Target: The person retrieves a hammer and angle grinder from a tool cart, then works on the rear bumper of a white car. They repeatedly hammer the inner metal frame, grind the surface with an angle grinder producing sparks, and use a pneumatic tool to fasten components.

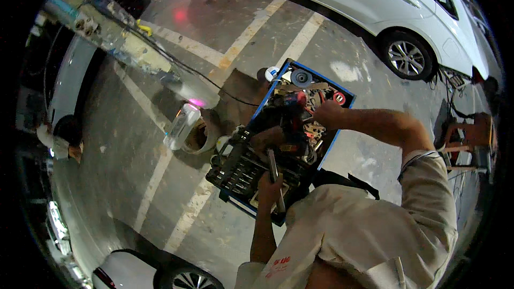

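Observation:
A blue-edged tool cart [333,149] stands in front of me, heaped with tools. My left hand [269,188] is closed around a long, flat metal tool [273,167], held slantwise over the cart's near part; its exact kind cannot be made out. Just left of that hand lies a black case of sockets [243,174]. My right hand [329,115] is closed among the tools on the cart's right side, and what its fingers hold is hidden. Close to it are a red-and-black power tool [293,101] and a red ring-shaped roll [339,98]. A brown piece [266,138] lies in the middle.
A grey disc [301,78] sits at the cart's far end. Left of the cart stand a round bin [206,138] and a clear plastic container [183,127]. A paint-worn pillar [134,48] and a cable [227,93] are beyond. White cars [342,0] surround the spot; a wooden stool [471,139] is at right.

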The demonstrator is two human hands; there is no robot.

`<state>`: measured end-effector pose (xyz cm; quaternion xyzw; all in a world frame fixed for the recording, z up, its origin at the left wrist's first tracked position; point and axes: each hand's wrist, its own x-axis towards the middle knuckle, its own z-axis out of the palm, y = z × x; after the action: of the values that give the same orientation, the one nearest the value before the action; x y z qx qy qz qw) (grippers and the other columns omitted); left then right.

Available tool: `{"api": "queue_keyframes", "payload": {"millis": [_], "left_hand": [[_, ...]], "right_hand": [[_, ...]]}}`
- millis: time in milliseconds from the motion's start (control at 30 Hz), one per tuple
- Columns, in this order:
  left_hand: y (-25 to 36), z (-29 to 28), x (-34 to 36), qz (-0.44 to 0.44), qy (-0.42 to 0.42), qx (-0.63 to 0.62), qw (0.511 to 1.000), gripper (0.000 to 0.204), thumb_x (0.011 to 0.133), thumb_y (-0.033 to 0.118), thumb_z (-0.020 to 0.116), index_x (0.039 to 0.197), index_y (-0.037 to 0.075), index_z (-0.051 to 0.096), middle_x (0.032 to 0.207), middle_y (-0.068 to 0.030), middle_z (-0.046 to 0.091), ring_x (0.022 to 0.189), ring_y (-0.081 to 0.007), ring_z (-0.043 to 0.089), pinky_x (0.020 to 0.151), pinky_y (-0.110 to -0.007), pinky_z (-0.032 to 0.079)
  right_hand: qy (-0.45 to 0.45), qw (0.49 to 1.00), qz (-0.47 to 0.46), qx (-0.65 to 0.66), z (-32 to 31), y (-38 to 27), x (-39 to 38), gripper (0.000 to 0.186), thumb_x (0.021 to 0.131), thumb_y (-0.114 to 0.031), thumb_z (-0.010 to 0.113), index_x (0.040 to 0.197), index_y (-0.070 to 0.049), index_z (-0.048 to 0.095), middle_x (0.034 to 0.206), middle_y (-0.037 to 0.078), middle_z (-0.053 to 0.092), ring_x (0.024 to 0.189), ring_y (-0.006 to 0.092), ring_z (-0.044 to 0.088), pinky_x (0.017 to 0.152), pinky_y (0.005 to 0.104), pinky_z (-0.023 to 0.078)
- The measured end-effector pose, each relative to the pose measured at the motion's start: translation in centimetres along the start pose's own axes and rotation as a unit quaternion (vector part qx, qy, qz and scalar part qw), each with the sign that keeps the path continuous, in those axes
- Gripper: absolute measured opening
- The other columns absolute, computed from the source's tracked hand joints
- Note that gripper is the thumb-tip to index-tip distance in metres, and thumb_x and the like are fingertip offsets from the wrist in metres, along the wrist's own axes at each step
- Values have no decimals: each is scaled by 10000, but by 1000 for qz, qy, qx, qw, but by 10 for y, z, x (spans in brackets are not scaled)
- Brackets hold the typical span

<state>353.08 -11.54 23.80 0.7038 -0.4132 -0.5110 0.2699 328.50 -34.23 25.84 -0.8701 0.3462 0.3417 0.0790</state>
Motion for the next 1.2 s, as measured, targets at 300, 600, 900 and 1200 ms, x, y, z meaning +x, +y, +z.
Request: {"api": "queue_keyframes", "payload": {"millis": [300, 600, 900, 1200], "left_hand": [[5, 64, 87, 47, 11, 56, 997, 424, 858, 370, 634, 989, -30, 584, 772, -149, 588, 688, -247, 557, 627, -417, 420], [18, 115, 147, 247, 284, 513, 771, 430, 849, 385, 607, 985, -22, 634, 914, -194, 655, 807, -358, 623, 724, -434, 514], [175, 532, 121, 143, -361, 265, 883, 340, 915, 254, 571, 1126, -13, 583, 977, -110, 643, 836, -209, 621, 751, -323, 490], [95, 742, 281, 483, -406, 553, 544, 318, 930, 309, 476, 1023, 54, 643, 880, -83, 650, 775, -234, 617, 709, -429, 496]], "right_hand": [[203, 946, 229, 103, 49, 69, -78, 225, 839, -123, 533, 1022, -28, 624, 935, 110, 654, 811, 283, 653, 591, 397, 521], [426, 659, 288, 549, 321, 56, -206, 249, 815, -118, 598, 1041, -59, 511, 836, 206, 581, 783, 395, 579, 671, 489, 459], [77, 440, 593, 670, 633, 107, -381, 282, 869, -253, 505, 981, -57, 674, 999, 188, 667, 942, 357, 643, 780, 459, 509], [-16, -69, 758, 649, 874, 8, -606, 176, 867, -211, 573, 812, -89, 688, 807, 117, 648, 688, 266, 626, 585, 456, 497]]}}
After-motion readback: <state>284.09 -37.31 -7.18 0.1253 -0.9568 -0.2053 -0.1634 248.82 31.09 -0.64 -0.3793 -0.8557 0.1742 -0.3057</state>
